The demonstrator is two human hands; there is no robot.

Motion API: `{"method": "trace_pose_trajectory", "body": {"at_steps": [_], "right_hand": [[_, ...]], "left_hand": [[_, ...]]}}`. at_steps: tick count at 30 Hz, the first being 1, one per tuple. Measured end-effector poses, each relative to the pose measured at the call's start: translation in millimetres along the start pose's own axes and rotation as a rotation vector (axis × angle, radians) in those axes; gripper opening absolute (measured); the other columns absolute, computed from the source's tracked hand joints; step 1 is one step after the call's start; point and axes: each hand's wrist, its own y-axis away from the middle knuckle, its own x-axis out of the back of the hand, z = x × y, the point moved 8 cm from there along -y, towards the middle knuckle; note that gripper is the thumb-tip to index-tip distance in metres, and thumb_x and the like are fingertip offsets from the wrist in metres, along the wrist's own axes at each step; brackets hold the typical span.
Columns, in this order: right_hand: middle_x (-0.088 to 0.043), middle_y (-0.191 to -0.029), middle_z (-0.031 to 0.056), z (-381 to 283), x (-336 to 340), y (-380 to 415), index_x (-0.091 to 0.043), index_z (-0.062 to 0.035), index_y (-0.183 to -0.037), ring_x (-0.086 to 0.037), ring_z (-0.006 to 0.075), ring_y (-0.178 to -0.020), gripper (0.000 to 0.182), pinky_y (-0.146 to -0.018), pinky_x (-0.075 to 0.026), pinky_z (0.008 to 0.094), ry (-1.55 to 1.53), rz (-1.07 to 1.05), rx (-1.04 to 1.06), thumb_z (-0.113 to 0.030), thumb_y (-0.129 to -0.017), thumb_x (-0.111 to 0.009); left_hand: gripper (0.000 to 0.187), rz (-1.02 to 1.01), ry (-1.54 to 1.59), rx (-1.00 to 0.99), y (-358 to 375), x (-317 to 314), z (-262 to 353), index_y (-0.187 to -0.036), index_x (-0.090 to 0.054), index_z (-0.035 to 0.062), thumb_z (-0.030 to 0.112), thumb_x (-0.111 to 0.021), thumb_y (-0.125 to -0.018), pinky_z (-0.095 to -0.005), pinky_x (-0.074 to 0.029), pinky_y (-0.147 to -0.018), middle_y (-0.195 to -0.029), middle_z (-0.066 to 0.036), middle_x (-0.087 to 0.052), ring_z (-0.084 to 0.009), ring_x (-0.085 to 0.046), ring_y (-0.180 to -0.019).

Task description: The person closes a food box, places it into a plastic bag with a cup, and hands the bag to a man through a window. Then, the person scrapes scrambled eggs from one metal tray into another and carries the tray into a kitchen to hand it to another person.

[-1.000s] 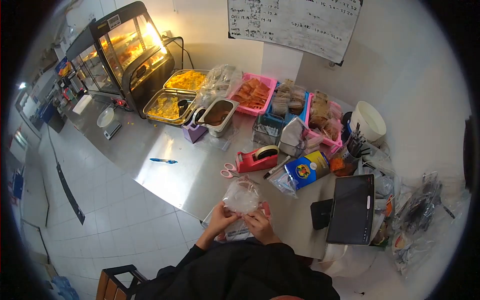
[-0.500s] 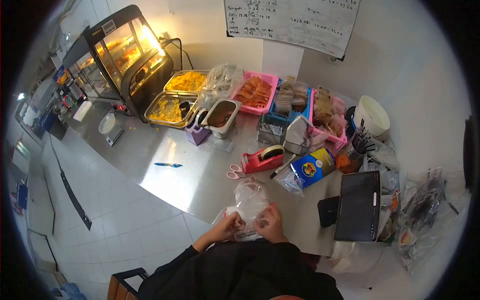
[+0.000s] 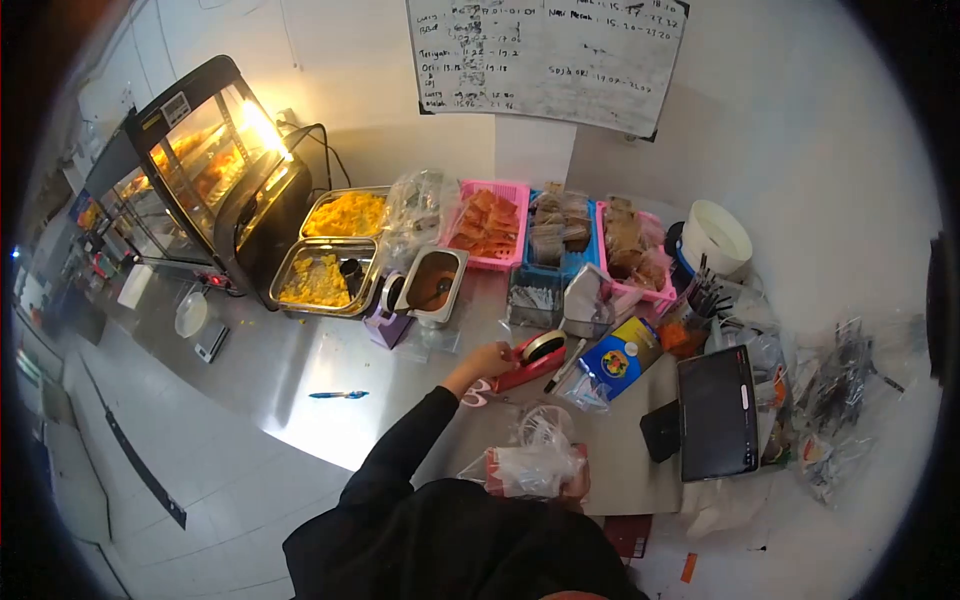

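Since the earlier frame, left hand (image 3: 489,357) has left the clear plastic bag of food (image 3: 533,463) and reached out to the red tape dispenser (image 3: 532,358), fingers resting on its near end; grip unclear. Right hand (image 3: 574,484) clutches the bag alone, close to the body, above the steel counter (image 3: 330,350). Pink-handled scissors (image 3: 474,393) lie just under the left wrist; blue pen (image 3: 338,395) lies well to its left.

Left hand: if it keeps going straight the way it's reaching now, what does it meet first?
The left hand is already at the tape dispenser. Going on, it would likely meet the blue packet beyond, though depth is unclear.
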Motion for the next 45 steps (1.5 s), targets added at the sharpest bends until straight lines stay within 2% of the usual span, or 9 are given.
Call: {"method": "trace_pose_trajectory", "body": {"at_steps": [7, 11, 14, 18, 21, 24, 29, 39, 45], "right_hand": [[-0.047, -0.096, 0.0160, 5, 5, 4, -0.044, 0.0036, -0.100, -0.044, 0.0290, -0.092, 0.050, -0.081, -0.032, 0.0400, -0.003, 0.041, -0.093, -0.032, -0.069, -0.059], [-0.046, -0.097, 0.0159, 8, 4, 6, -0.043, 0.0041, -0.101, -0.044, 0.0283, -0.093, 0.050, -0.082, -0.032, 0.0395, -0.001, 0.055, -0.134, -0.032, -0.069, -0.058], [-0.046, -0.098, 0.0159, 8, 1, 6, -0.043, 0.0045, -0.101, -0.043, 0.0278, -0.094, 0.051, -0.082, -0.032, 0.0392, -0.004, 0.069, -0.157, -0.032, -0.070, -0.058], [-0.046, -0.099, 0.0158, 8, 3, 7, -0.042, 0.0050, -0.102, -0.043, 0.0272, -0.095, 0.051, -0.083, -0.032, 0.0387, -0.007, 0.073, -0.175, -0.032, -0.070, -0.057], [-0.046, -0.100, 0.0157, 11, 3, 8, -0.042, 0.0053, -0.103, -0.043, 0.0267, -0.096, 0.052, -0.084, -0.031, 0.0383, -0.014, 0.088, -0.175, -0.032, -0.071, -0.057], [-0.046, -0.101, 0.0157, 13, 4, 10, -0.041, 0.0057, -0.104, -0.043, 0.0262, -0.097, 0.052, -0.084, -0.031, 0.0380, -0.024, 0.082, -0.174, -0.032, -0.071, -0.056], [-0.045, -0.102, 0.0156, 18, 9, 10, -0.041, 0.0063, -0.105, -0.042, 0.0253, -0.098, 0.053, -0.085, -0.031, 0.0374, -0.043, 0.072, -0.169, -0.033, -0.072, -0.055], [-0.045, -0.105, 0.0154, 23, 7, 15, -0.040, 0.0076, -0.107, -0.041, 0.0236, -0.101, 0.054, -0.087, -0.030, 0.0362, -0.045, 0.213, -0.151, -0.033, -0.074, -0.054], [-0.043, -0.110, 0.0154, -13, 10, 31, -0.037, 0.0076, -0.111, -0.039, 0.0217, -0.104, 0.050, -0.089, -0.029, 0.0334, -0.024, 0.684, -0.035, -0.027, -0.076, -0.050]], "left_hand": [[0.021, -0.511, 0.810, 0.186, 6, -5, -8, -0.083, -0.054, -0.0003, 0.018, -0.058, -0.073, -0.0298, -0.049, -0.056, -0.074, -0.007, -0.055, -0.0165, -0.056, -0.067], [0.010, -0.311, 1.341, 0.105, 37, -13, -41, -0.081, -0.050, 0.0008, 0.010, -0.051, -0.077, -0.0296, -0.048, -0.057, -0.076, -0.005, -0.053, -0.0149, -0.054, -0.069], [0.008, 0.048, 0.816, -0.186, 45, -10, -44, -0.076, -0.048, 0.0005, 0.008, -0.049, -0.078, -0.0278, -0.046, -0.060, -0.079, -0.005, -0.055, -0.0146, -0.054, -0.075], [0.020, 0.163, 0.751, 0.032, 41, 7, -65, -0.092, -0.047, -0.0006, 0.011, -0.052, -0.077, -0.0270, -0.041, -0.065, -0.088, -0.010, -0.058, -0.0162, -0.055, -0.077], [0.037, 0.395, 0.426, -0.330, 36, 46, -18, -0.108, -0.037, 0.0032, 0.014, -0.052, -0.077, -0.0312, -0.041, -0.068, -0.088, -0.011, -0.059, -0.0211, -0.056, -0.075], [0.050, 0.135, -0.124, -0.329, 18, 31, 22, -0.116, -0.026, 0.0074, 0.016, -0.054, -0.075, -0.0338, -0.040, -0.070, -0.087, -0.009, -0.059, -0.0241, -0.056, -0.077], [0.061, -0.136, 1.004, -0.092, 32, 36, 0, -0.116, -0.023, 0.0109, 0.003, -0.059, -0.068, -0.0283, -0.044, -0.064, -0.075, -0.010, -0.055, -0.0150, -0.055, -0.074], [0.041, 0.370, 0.589, -0.265, 48, 8, -43, -0.104, -0.024, 0.0051, -0.001, -0.051, -0.073, -0.0236, -0.042, -0.057, -0.068, -0.006, -0.051, -0.0115, -0.051, -0.061], [0.052, 0.219, 0.914, -0.207, 38, 15, -75, -0.109, -0.018, 0.0064, 0.001, -0.055, -0.073, -0.0261, -0.044, -0.066, -0.076, -0.009, -0.054, -0.0157, -0.054, -0.072]]}}
